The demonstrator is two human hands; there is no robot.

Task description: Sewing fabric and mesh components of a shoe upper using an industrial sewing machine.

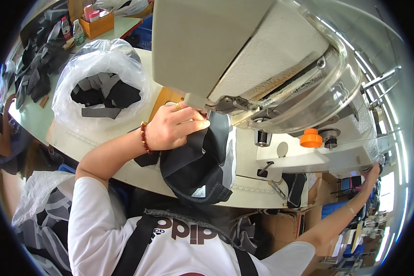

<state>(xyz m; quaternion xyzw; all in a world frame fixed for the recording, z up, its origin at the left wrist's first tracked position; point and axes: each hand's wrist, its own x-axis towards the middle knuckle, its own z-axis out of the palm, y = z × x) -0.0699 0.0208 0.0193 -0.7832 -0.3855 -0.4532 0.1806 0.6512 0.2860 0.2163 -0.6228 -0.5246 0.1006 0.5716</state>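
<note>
A large pale sewing machine point(202, 41) fills the upper middle. Under its head lies a dark grey and black sewn fabric piece point(184, 161), with a ribbed edge and a small white label point(199, 191) towards me. My left hand point(170, 126), wearing a ring and a beaded bracelet, pinches the upper part of this fabric beside the presser foot. Far to the right, my right hand point(371, 172) touches the end of the machine. Its fingers are mostly hidden there, so its grip does not show.
A clear plastic bag point(62, 99) of dark fabric pieces stands left on the table. Behind it are bottles point(78, 32), an orange box point(99, 25) and heaped fabric point(41, 64). Another person's arm point(4, 124) shows at far left. Cardboard boxes point(280, 230) stand below right.
</note>
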